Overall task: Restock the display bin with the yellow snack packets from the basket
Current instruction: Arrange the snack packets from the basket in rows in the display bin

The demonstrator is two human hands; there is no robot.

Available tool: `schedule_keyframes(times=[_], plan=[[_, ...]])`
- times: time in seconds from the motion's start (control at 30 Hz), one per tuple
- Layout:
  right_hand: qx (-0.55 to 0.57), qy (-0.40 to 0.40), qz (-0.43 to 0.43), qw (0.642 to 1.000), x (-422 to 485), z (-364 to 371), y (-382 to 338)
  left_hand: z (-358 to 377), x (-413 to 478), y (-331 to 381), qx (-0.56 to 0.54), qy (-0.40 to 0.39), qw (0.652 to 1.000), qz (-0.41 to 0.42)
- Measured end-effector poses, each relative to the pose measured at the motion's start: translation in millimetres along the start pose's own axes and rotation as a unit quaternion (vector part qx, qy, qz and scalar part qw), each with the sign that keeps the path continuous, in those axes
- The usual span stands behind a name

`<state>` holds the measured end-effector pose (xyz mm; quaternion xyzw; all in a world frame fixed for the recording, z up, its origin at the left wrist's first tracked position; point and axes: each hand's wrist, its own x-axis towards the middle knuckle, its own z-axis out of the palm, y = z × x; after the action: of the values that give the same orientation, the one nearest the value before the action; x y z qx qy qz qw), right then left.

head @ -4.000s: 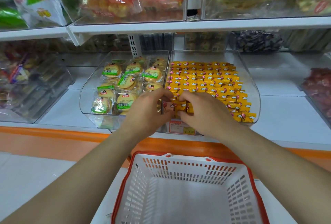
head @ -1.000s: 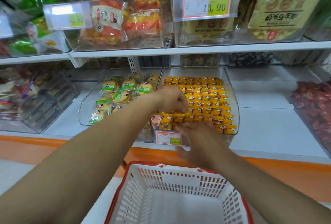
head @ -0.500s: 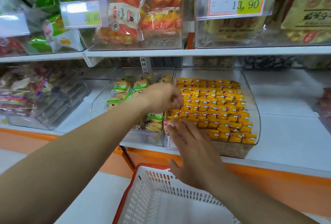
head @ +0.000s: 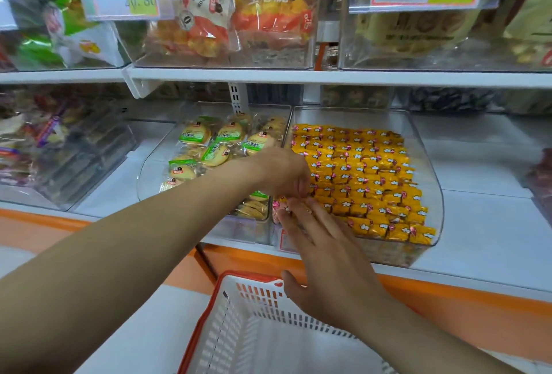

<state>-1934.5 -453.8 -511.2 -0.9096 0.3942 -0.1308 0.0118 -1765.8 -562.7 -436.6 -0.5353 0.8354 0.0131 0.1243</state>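
Head view is showing the right hand (head: 328, 269) pressing flat, maybe tidying yellow snack packets (head: 364, 170) in the display bin (head: 425, 158) at 12 o'clock from the basket (head: 245, 275), while the left hand (head: 280, 173) is curling over them, hold unclear.

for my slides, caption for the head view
Left hand and right hand at yellow snack packets in the clear display bin, basket below

Both arms are bare from the picture's edge to the fingertips, the left forearm (head: 134, 254) and right forearm (head: 418, 343) smooth and slim, the left grip (head: 280, 173) and right grip (head: 325, 269) likewise bare, with slender, slightly blurred fingers.
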Motion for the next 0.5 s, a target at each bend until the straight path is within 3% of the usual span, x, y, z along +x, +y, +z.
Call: schedule_keyframes(times=[0.1, 0.33, 0.5], plan=[[-0.01, 0.006, -0.002, 1.0, -1, 0, 0, -3, -1, 1, -0.033, -0.009, 0.999, -0.011], [-0.047, 0.029, -0.015, 0.998, 1, -4, 0, -7, -20, -8, -0.137, 0.108, 0.984, -0.039], [-0.045, 0.051, -0.032, 0.997, 5, -9, -8, -5, -31, -3, -0.196, 0.13, 0.971, -0.048]])
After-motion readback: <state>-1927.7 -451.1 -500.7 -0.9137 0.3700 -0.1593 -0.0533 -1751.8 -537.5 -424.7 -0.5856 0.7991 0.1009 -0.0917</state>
